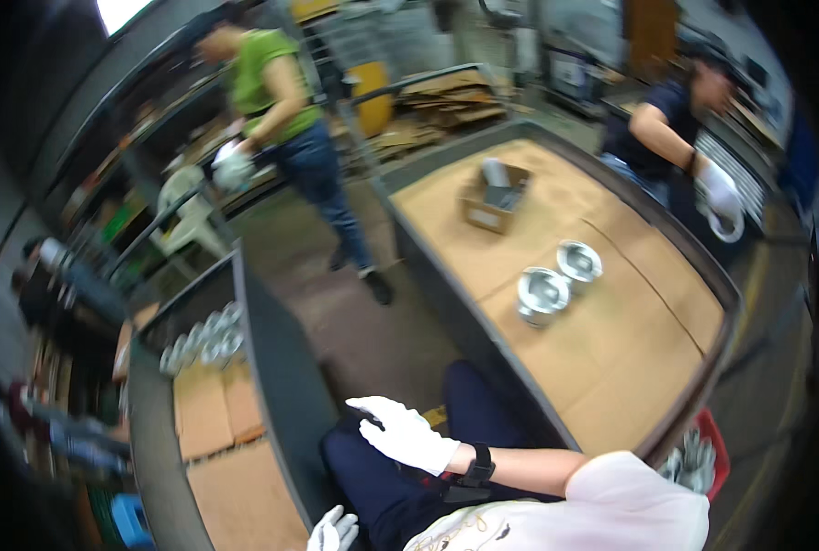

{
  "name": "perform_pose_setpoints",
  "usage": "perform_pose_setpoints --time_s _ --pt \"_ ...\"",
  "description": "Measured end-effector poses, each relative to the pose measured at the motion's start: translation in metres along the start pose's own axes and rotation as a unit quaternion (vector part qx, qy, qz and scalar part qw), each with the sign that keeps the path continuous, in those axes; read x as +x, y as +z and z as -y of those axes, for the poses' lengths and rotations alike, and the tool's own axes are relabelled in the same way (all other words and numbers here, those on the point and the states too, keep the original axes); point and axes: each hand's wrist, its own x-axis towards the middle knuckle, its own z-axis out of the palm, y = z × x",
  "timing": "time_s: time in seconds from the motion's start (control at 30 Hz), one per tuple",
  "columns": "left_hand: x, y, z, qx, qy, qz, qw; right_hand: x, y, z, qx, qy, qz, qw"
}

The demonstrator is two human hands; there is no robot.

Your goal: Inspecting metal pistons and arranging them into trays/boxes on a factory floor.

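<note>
Right-hand cart: a big dark metal tray [676,234] with raised walls, lined with brown cardboard sheets [602,367], just past the wearer's knees.
Left-hand cart: another high-walled one [285,386], its wall close beside the wearer's leg [350,473].
Co-worker in green: a person [271,101] in a green top and jeans, upright beyond the gap between the carts.
Co-worker in dark top: someone [662,115] leaning beyond the right-hand cart, a pale ring [727,227] at one gloved hand.
White chair: a plastic seat [189,220] behind the left-hand cart.
Rows of metal parts: silvery pieces [209,338] grouped at the far end of the left-hand cart.
Right hand: white-gloved [405,436], released, fingers stretched out over the lap.
Red bin: a tub [720,450] holding grey metal pieces, beside the right-hand cart's near corner.
Small box: an open carton [487,217] toward that cart's far end, things inside too blurred to name.
Metal cups: two shiny round parts [543,292], side by side on the cardboard, well apart from both hands.
Left hand: gloved [334,531], only partly visible beside the left-hand cart's wall, fingers loosely spread and released.
Wristband: black [479,466], on the right wrist.
</note>
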Motion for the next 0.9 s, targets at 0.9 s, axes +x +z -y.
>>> perform_pose_setpoints --time_s 0.9 --pt "0.089 0.036 0.06 0.048 0.05 0.058 0.996 0.032 -0.322 -0.161 -0.549 0.264 -0.144 0.78"
